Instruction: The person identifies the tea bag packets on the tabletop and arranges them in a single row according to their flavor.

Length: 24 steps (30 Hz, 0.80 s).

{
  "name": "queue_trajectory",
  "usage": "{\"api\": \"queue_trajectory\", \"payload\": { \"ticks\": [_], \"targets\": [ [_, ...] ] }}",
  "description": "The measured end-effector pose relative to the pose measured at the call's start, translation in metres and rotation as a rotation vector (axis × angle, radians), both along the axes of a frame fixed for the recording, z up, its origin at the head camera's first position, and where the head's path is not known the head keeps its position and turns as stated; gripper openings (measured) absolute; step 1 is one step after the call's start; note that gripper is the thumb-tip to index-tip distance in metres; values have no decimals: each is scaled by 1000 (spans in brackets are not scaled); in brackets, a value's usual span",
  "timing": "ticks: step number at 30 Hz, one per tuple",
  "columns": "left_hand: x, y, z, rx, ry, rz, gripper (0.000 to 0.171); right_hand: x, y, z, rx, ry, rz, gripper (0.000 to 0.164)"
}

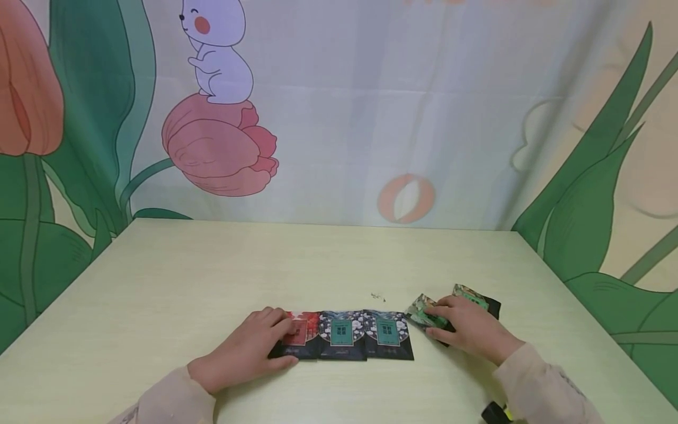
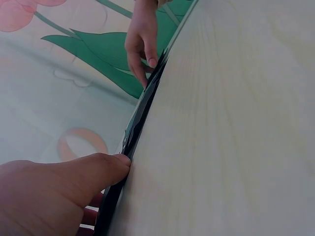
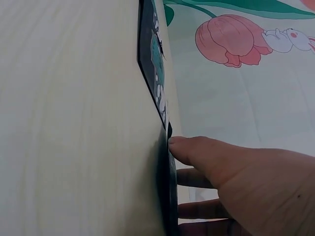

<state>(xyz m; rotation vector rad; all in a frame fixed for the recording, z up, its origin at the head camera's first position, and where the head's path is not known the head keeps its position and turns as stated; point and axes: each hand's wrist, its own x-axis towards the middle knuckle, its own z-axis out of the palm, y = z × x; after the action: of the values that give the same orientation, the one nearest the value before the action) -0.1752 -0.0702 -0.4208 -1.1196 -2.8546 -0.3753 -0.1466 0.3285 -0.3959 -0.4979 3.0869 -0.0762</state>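
On my head view, low centre, the left hand [image 1: 251, 344] rests extended fingers on a flat red-and-black packet [image 1: 311, 337], left of two navy floral, teal-labelled packets [image 1: 341, 334]. Lower right, the right hand's [image 1: 471, 328] fingers cover a green-patterned, black-edged packet [image 1: 421, 307]; I can't tell whether they pinch it. Another green-and-black packet [image 1: 492, 305] lies beyond.
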Motion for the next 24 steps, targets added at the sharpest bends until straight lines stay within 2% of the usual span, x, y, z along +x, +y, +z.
{"api": "queue_trajectory", "payload": {
  "ticks": [9, 20, 24],
  "targets": [
    [0, 0, -1, 2, 8, -2, 46, 5, 0, -6, 23, 101, 0, 49],
    [1, -1, 1, 10, 7, -3, 47, 9, -7, -6, -8, 36, -33, 55],
    [0, -1, -1, 0, 3, 0, 48, 11, -6, -8, -18, 57, -21, 51]
  ]
}}
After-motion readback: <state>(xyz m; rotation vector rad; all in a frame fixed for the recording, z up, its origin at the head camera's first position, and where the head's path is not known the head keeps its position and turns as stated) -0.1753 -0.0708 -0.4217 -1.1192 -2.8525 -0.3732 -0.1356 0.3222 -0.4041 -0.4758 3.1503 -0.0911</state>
